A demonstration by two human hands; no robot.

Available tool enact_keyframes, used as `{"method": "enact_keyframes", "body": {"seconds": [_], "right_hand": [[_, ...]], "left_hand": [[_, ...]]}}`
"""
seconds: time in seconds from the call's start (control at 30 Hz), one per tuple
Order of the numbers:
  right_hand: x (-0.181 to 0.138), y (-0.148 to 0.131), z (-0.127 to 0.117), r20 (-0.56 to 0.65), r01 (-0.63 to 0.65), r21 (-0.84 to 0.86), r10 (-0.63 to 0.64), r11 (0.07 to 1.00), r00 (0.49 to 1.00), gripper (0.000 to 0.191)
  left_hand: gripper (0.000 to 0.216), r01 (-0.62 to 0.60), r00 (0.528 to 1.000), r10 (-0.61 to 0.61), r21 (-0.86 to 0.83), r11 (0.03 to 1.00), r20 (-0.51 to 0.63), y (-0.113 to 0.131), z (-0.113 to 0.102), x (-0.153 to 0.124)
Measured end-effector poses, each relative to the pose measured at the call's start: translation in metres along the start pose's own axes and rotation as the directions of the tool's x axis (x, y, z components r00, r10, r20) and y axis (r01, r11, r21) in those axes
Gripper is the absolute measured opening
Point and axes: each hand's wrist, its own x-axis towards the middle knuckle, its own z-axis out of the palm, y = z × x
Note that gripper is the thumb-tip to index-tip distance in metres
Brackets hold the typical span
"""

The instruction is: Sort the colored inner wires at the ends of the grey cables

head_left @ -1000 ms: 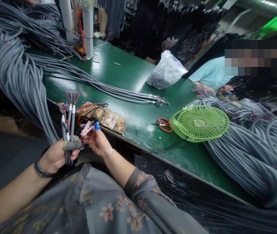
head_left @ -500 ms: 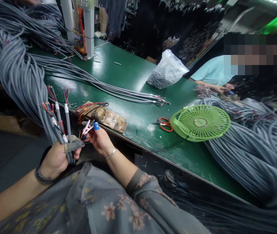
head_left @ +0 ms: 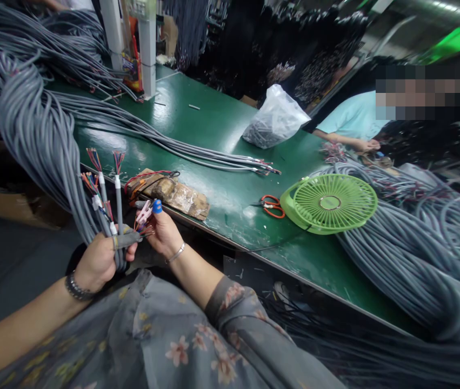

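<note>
My left hand (head_left: 106, 256), with a grey finger cover on it, is closed round several grey cables (head_left: 119, 213). Their stripped ends point up, fanning out into thin coloured wires (head_left: 94, 158) above white sleeves. Close beside it, my right hand (head_left: 165, 233) is closed in a pinch and wears a blue thumb cover. Between its fingers is a small pink clip-like tool (head_left: 144, 212), its exact kind unclear. The tool is at the loose coloured wires (head_left: 145, 231) of another cable end, between the two hands. My fingers partly hide those wires.
On the green table (head_left: 213, 129) lie a taped wooden block (head_left: 181, 195), orange-handled scissors (head_left: 272, 206), a green fan (head_left: 330, 202) and a plastic bag (head_left: 275, 116). Big grey cable bundles (head_left: 37, 124) hang off the left edge; more lie at right. Across the table sits a person (head_left: 351, 121).
My left hand and its cables have shifted slightly right, closer to my right hand. The pink tool has turned a little in my right fingers.
</note>
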Motion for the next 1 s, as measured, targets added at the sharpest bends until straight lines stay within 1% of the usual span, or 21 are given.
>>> {"method": "enact_keyframes", "body": {"seconds": [0.23,0.3,0.37,0.5,0.67,0.83,1.0], "right_hand": [[-0.007,-0.007,-0.006,0.048,-0.124,0.041,0.122,0.992,0.991,0.069],[-0.01,-0.01,-0.008,0.068,-0.141,0.06,0.137,0.988,0.988,0.068],[-0.012,-0.011,-0.009,0.078,-0.122,0.064,0.117,0.99,0.99,0.06],[-0.016,-0.009,-0.006,0.062,-0.029,0.038,0.027,0.999,0.998,0.044],[-0.016,-0.006,-0.006,0.069,-0.035,0.029,0.033,0.999,0.997,0.044],[-0.013,-0.005,-0.009,0.067,-0.03,0.042,0.027,0.999,0.997,0.041],[-0.009,-0.002,-0.008,0.056,0.0,0.063,-0.004,0.998,0.998,0.041]], "left_hand": [[0.036,-0.027,0.999,0.027,-0.013,1.0,-0.035,-0.001,-0.004,-0.011],[0.038,-0.027,0.999,0.026,-0.023,0.999,-0.034,-0.002,-0.006,-0.015],[0.038,-0.036,0.999,0.034,-0.036,0.999,-0.038,-0.002,-0.007,-0.017],[0.036,-0.063,0.997,0.06,-0.059,0.996,-0.054,-0.002,-0.005,-0.014],[0.032,-0.035,0.998,0.031,-0.059,0.998,-0.061,-0.002,-0.003,-0.007],[0.03,-0.017,0.996,0.01,-0.078,0.997,-0.091,-0.004,-0.005,-0.004],[0.029,-0.009,0.994,0.002,-0.065,0.998,-0.108,-0.004,-0.001,-0.003]]}}
